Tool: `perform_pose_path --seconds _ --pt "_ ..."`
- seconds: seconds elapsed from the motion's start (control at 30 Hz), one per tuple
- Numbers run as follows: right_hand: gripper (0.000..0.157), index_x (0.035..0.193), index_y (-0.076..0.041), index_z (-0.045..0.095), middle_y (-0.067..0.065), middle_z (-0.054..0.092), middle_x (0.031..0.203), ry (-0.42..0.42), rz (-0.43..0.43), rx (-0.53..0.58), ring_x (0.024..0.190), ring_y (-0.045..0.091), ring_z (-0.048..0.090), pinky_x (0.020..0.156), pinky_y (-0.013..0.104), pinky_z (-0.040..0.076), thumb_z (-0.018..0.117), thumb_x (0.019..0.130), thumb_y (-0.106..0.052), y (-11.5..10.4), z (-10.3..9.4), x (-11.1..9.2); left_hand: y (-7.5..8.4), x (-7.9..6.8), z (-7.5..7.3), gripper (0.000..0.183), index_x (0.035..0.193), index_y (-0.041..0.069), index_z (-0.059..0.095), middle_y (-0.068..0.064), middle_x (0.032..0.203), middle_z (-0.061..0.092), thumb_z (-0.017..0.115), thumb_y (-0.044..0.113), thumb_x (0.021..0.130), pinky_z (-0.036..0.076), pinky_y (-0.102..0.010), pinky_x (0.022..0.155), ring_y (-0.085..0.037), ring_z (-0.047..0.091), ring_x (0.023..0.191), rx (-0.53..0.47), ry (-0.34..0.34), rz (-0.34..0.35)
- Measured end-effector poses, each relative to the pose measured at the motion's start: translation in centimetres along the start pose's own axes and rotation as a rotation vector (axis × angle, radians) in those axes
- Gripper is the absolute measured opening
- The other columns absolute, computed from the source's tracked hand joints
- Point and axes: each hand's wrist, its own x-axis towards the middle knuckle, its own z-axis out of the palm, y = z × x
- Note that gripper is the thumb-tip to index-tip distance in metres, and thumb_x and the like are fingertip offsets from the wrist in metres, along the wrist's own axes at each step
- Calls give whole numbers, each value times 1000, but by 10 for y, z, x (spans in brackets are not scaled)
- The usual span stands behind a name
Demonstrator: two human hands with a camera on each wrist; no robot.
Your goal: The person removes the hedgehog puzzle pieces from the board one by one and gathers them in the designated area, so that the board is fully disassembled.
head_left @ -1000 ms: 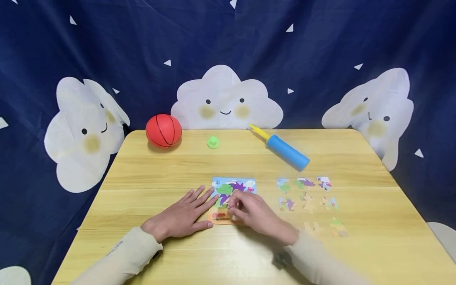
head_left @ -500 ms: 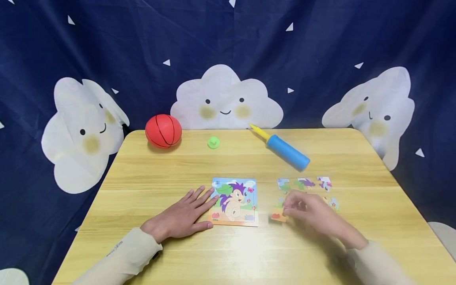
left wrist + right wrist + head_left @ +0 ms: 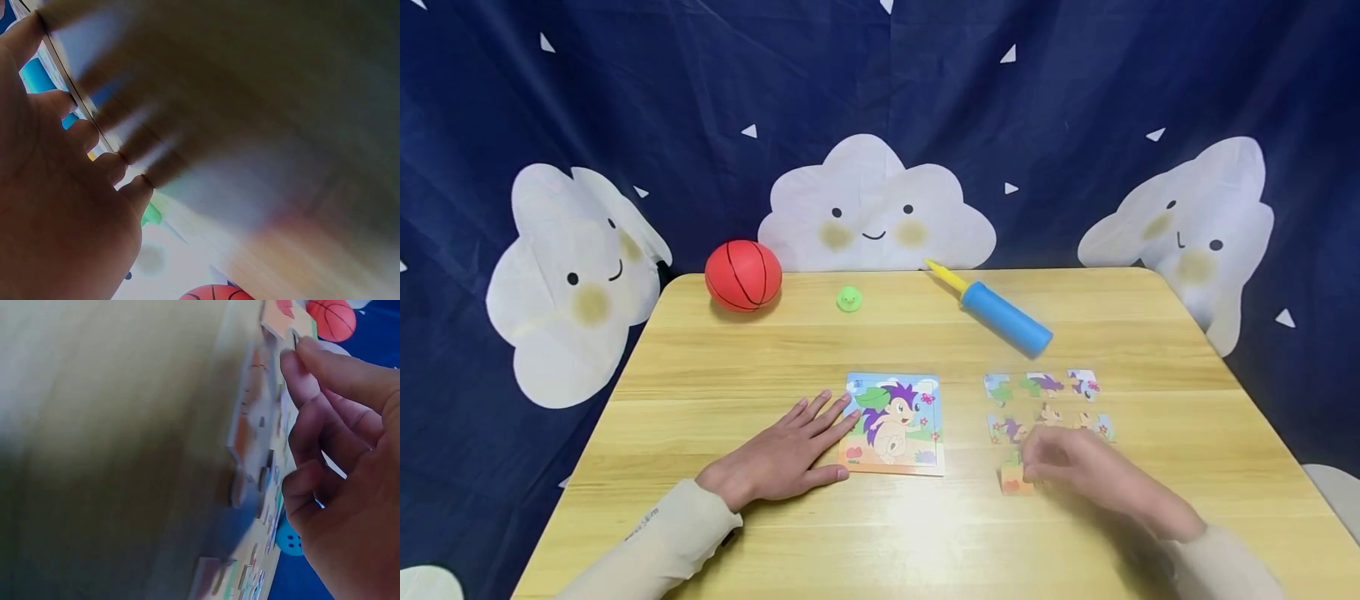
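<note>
My left hand (image 3: 778,458) lies spread on the table with straight fingers, its fingertips at the left edge of a square puzzle board (image 3: 934,469) printed with a purple-haired hedgehog. Between thumb and index finger my right hand (image 3: 1086,467) pinches an orange jigsaw piece (image 3: 1017,480) with a red shape on it. In the right wrist view that piece (image 3: 290,317) sticks out past the fingertips. Loose jigsaw pieces lie in rows beyond, such as a blue-and-green one (image 3: 997,388) and a purple one (image 3: 1010,430). The right hand hides the nearest pieces in the head view.
Along the back of the wooden table (image 3: 790,342) are a red ball (image 3: 743,276), a small green toy (image 3: 849,299) and a blue pump (image 3: 1007,318) with a yellow tip. A dark blue curtain (image 3: 1052,108) with clouds hangs behind.
From over the board, my right hand has carried the orange jigsaw piece rightward, then a little closer to me beside the loose rows. The left hand stays in place.
</note>
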Motion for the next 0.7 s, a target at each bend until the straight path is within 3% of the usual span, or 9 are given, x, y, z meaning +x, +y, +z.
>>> perform_pose_path --seconds 0.3,0.5,0.7 --pt "15 108 -27 71 -14 68 106 76 -18 -198 100 -1 60 87 27 58 76 102 -14 2 11 0 1 -1 -1 76 174 21 29 -7 184 18 51 59 112 18 -64 136 -39 12 171 -5 -1 -2" --pt "15 105 -30 71 -17 68 107 59 -9 -220 98 0 59 85 27 55 77 102 -16 2 13 0 2 -1 -2 75 174 20 30 -8 184 18 52 58 112 18 -65 136 -40 13 171 -5 7 3" --pt "14 103 -29 71 -7 70 102 62 -69 -242 93 -1 57 79 25 53 78 100 -17 4 14 0 2 -2 -2 76 174 20 30 -8 184 18 52 58 112 18 -65 136 -40 12 171 -12 7 -1"
